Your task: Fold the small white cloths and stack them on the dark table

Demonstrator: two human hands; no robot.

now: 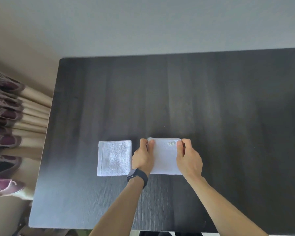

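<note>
Bottom of frame: two bare forearms are seen entering from the lower edge. A dark strap wristwatch (137,177) is worn on the left wrist.

Centre: the left hand (143,157) and right hand (188,159) are set on the far corners of a small white rectangular towelling cloth (165,157), one hand per corner. Thumbs are laid on top and fingers are curled over the far edge, so both corners are judged pinched, not merely pressed. What the fingers do beneath the edge is hidden.

This cloth is laid flat on the dark wood-grain surface (228,99). Stacked layers are visible along its far edge, and a small printed label (171,143) is seen near its upper right corner.

Left of centre: a second small white square terry cloth (114,158) is laid flat and folded, just beside the left hand. Contact with that hand cannot be confirmed. It is apart from the held cloth.

Step judged in hand: the fold on the held cloth is being closed or squared up. Stacking is not yet done, as the two cloths are lying side by side.

Next move, as judged: the layers should be kept pinched so the fold is not lost, then the cloth lifted across and its edges matched to the left one.

Far: patterned purple-and-beige curtains (10,116) at the left edge and a pale plain wall (160,23) across the top.
</note>
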